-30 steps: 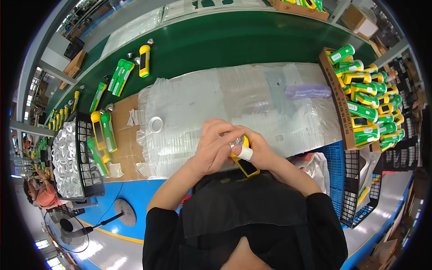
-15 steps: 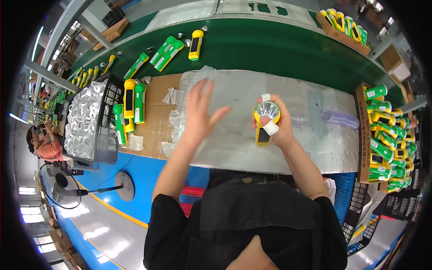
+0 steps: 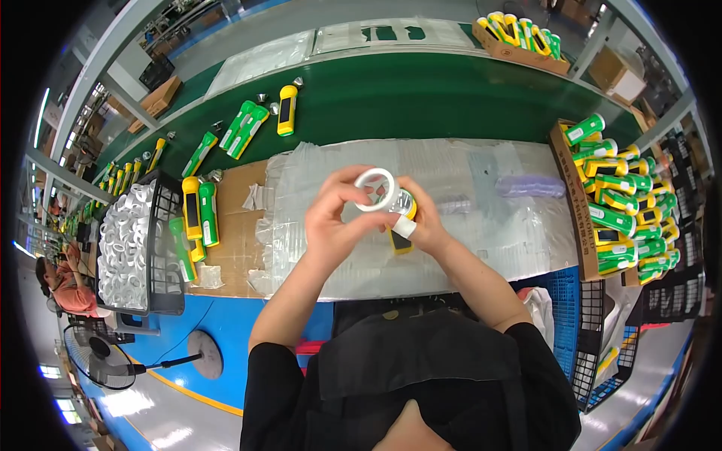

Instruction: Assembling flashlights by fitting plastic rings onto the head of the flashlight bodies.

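Observation:
Pinched in the fingers of my left hand [image 3: 331, 219] is a white plastic ring [image 3: 393, 194], tilted so that its opening shows. Right beside it, my right hand [image 3: 429, 224] grips a yellow flashlight [image 3: 401, 241] with its shiny reflector end up; white tape wraps a finger and the thumb of that hand. The ring overlaps the flashlight's head in the picture, and I cannot tell whether they touch. Both hands are above the middle of the plastic-covered work surface [image 3: 331, 263].
A black crate [image 3: 167, 248] of white rings [image 3: 124, 252] stands at the left, beside green and yellow flashlights [image 3: 208, 214]. More lie on the green belt [image 3: 361, 98]. A cardboard box [image 3: 575, 203] of flashlights is at the right. A purple plastic sleeve [image 3: 530, 186] lies near it.
My left hand, empty and spread before, now holds a white ring and has come over to the flashlight. My right hand has moved left with the flashlight. The whole view has shifted a little.

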